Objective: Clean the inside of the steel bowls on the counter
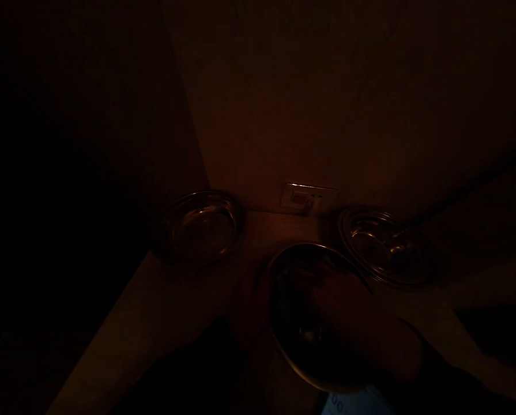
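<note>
The picture is very dark. A large round metal bowl (303,374) stands in front of me, near the middle. My left hand (251,305) is at the bowl's left side and seems to hold its rim; its fingers are only faintly visible. From the right my right hand (322,285) reaches down into the bowl, near the far inner wall. Its fingertips fade into the dark, and whatever they touch or hold cannot be made out. A small shiny spot (310,334) shows inside the bowl, below my right hand.
Behind on the left is a round metal dish (203,230) on the wooden tabletop (123,328). Compartmented metal plates (383,245) lie at the back right. A wall socket (307,197) with a plug is behind. A lit phone-like screen (355,403) shows at the bottom edge.
</note>
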Demonstrator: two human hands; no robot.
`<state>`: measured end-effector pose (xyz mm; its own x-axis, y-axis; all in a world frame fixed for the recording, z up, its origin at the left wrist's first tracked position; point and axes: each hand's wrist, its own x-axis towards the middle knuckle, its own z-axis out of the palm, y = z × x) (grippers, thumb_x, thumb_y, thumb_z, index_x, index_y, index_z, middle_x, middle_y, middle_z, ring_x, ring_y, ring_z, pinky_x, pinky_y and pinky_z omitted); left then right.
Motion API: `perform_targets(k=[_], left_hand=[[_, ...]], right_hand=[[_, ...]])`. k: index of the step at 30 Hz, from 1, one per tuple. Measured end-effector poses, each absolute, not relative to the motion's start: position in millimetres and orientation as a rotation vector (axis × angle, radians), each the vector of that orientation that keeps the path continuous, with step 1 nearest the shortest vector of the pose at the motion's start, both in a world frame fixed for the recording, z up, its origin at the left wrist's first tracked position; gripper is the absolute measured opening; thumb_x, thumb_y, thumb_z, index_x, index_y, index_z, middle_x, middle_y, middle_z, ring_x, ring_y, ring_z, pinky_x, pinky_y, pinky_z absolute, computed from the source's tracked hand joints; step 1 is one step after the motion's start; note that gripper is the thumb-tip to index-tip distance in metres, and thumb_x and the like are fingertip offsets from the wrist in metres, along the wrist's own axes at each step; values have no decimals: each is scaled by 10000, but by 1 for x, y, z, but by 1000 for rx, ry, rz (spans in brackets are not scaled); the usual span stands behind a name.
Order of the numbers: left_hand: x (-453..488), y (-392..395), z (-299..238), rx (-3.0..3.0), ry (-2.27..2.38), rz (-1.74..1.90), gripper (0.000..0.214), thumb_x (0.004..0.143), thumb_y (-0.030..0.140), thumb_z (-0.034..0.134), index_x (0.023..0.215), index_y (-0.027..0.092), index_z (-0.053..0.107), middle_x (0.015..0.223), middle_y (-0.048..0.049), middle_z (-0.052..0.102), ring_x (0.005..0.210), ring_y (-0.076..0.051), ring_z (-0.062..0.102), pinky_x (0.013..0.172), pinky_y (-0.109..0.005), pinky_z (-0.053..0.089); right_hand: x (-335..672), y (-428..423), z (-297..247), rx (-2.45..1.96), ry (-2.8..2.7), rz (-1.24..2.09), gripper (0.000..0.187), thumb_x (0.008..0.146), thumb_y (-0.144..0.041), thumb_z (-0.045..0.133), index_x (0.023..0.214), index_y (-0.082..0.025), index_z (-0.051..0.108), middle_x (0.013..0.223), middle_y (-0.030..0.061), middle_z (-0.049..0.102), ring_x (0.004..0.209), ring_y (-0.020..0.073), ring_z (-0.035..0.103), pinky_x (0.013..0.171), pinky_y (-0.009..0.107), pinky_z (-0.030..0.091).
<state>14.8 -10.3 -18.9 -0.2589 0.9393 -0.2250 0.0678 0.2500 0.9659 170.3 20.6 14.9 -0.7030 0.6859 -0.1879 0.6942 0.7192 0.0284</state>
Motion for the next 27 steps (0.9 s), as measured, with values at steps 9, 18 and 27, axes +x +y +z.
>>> perform_targets(k=[9, 18, 27], left_hand=[[15, -10, -18, 948, 1540, 1147, 354, 884, 313, 420, 1132, 194, 642, 1161, -75, 698, 1078, -236, 627, 1004, -394, 437], [13, -9, -22, 907, 1547, 1173, 352, 887, 365, 449, 1133, 224, 656, 1170, -51, 701, 1082, -232, 629, 989, -383, 448], [16, -9, -19, 953, 1558, 1193, 325, 878, 298, 452, 1109, 212, 665, 1128, -60, 717, 1068, -224, 636, 999, -365, 448]], right_hand=[[163, 0, 12, 843, 2911, -273, 272, 892, -114, 559, 1140, -192, 636, 1216, 41, 662, 1092, 257, 583, 848, 393, 519], [162, 14, 15, 1128, 2723, -90, 443, 870, -59, 495, 1308, -115, 535, 1320, 115, 599, 1123, 332, 556, 705, 441, 569], [162, 7, 8, 897, 2919, -239, 307, 870, -88, 558, 1154, -177, 635, 1219, 63, 658, 1097, 267, 567, 814, 397, 536]])
